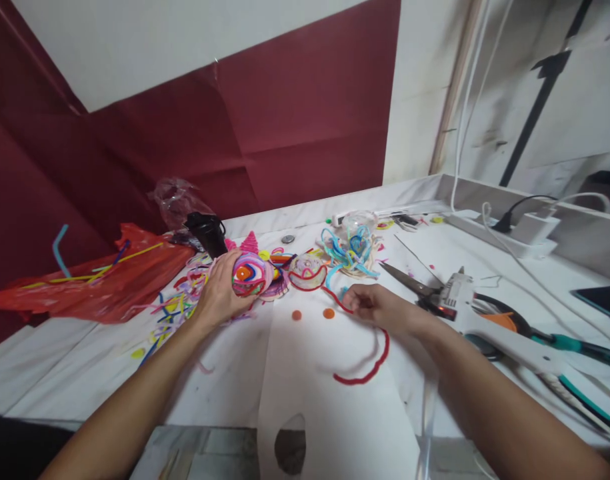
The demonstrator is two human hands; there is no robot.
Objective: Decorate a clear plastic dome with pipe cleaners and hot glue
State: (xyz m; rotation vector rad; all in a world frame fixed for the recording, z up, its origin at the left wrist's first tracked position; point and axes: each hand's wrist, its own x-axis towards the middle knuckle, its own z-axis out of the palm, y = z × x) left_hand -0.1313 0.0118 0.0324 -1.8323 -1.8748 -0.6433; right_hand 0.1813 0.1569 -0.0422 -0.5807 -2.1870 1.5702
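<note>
My left hand (219, 287) is wrapped round the left side of a colourful craft figure (255, 275) with pink horn-like points and an orange-centred eye. Pinched in my right hand (372, 307) is a red pipe cleaner (365, 380), its curved tail hanging over a white paper sheet (329, 413). The sheet has a dark oval opening near its lower edge, and two orange dots (329, 313) show on its upper part. Just beyond the sheet lies a round piece with a red curved outline (307, 277). The fingertips of my left hand are partly hidden.
Loose pipe cleaners (172, 317) and a red plastic bag (135, 273) lie left. A bundle of blue strands (352, 250) sits behind. Scissors (405, 280), a white glue gun (505, 340), pliers (569, 343) and a power strip (519, 233) are on the right. A black cup-like object (207, 232) stands behind.
</note>
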